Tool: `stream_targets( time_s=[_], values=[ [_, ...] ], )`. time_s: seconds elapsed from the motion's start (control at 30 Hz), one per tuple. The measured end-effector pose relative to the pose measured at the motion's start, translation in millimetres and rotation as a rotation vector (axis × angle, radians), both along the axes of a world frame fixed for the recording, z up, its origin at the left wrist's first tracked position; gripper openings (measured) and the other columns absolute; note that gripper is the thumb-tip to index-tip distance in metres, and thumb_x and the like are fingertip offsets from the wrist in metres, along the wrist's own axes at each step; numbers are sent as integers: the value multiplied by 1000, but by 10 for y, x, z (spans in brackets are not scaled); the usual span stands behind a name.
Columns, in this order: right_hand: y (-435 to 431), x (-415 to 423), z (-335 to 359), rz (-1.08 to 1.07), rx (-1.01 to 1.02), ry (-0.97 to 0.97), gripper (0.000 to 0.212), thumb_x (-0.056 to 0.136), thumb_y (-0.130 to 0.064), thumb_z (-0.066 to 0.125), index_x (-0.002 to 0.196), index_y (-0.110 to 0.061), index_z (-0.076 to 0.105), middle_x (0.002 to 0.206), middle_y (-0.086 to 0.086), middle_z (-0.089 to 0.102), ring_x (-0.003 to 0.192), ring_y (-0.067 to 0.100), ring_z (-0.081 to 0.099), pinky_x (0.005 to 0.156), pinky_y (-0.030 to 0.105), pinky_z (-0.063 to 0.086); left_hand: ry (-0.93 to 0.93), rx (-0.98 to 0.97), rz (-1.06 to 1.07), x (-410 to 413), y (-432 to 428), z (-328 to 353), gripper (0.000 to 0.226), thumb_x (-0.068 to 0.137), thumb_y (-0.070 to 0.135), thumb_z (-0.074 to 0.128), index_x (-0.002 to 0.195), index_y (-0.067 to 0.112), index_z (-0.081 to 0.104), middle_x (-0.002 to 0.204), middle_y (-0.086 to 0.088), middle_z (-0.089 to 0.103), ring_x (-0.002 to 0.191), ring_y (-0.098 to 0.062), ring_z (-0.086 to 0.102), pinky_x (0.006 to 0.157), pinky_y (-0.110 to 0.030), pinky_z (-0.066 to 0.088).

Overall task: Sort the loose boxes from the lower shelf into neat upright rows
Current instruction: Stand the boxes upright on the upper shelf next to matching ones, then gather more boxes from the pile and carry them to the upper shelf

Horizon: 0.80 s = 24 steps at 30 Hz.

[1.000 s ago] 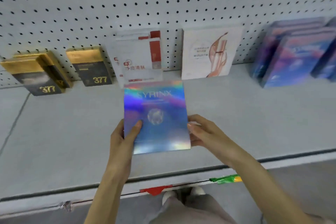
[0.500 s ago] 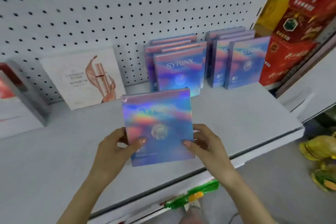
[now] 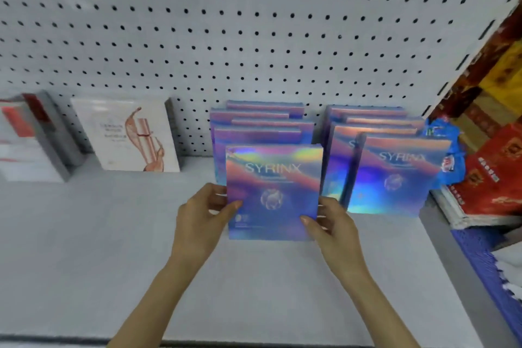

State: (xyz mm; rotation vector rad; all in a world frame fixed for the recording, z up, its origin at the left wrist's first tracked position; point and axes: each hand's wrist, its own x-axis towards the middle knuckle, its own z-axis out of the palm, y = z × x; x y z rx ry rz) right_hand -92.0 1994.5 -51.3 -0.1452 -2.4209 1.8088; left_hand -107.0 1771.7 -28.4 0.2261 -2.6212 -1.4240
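Red cartons (image 3: pixel 497 178) (a blue packet (image 3: pixel 449 155) beside) stand right of pegboard (image 3: pixel 254 37).

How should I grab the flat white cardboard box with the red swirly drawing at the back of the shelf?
Probably by its right edge, from the front right. The flat white cardboard box stands upright, back to the pale pegboard wall, a red and white box close on its left, bare shelf on its right. Thumb on the front, fingers round that thin side.

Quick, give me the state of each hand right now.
Left hand: grips the holographic SYRINX box by its left edge.
Right hand: grips the same box by its right edge.
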Motion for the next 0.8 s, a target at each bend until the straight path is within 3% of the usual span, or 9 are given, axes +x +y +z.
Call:
stream_targets(
  time_s=[0.1,0.17,0.4,0.53,0.63,0.7,0.8],
  values=[
    [-59,-183,-56,-6,-19,17,29,83,6,67,99,-15,57,80,-15,60,66,-12,59,63,4,43,-32,-78,23,-148,-62,-22,16,76,28,77,81,26,61,70,16,67,69,-4,64,70,-29,53],
    [-53,-264,-119,-11,-20,10,29,83,7,67,101,-14,59,83,-16,64,69,-11,62,67,4,44,-37,-150,-1,-211,-39,-19,19,77,27,76,82,28,57,71,15,65,73,-14,66,73,-35,53],
    [-32,-394,-227,-61,18,-15,26,81,2,71,98,-11,57,77,-13,61,63,-12,58,66,3,44,-20,-148,-17,-346,83,26,38,80,33,73,105,27,44,92,7,69,82,-20,66,76,-40,54],
    [-91,-422,-209,-126,22,-8,26,82,-2,71,104,-10,59,85,-7,65,76,9,62,68,3,44,-47,-258,24,-409,90,57,40,79,43,70,98,31,37,91,14,65,82,-18,61,72,-34,50],
    [-191,-353,-129,-206,-26,6,36,85,0,67,118,-7,54,99,-1,60,85,18,59,66,-1,42,-70,-250,56,-385,51,23,39,82,49,65,103,28,40,97,12,66,86,-18,65,75,-35,52],
    [-267,-268,-58,-257,-39,27,41,86,1,66,122,-10,50,104,-6,54,92,20,55,71,5,45,-86,-214,65,-316,-19,3,40,85,49,63,109,25,42,101,9,67,87,-18,66,74,-33,50],
    [-424,-85,26,-339,-7,54,45,88,0,63,129,-8,45,117,-1,45,96,16,51,84,25,46,-72,-160,63,-74,-253,-12,42,86,50,61,114,24,44,98,10,64,79,-12,63,69,-28,43]
  ],
)
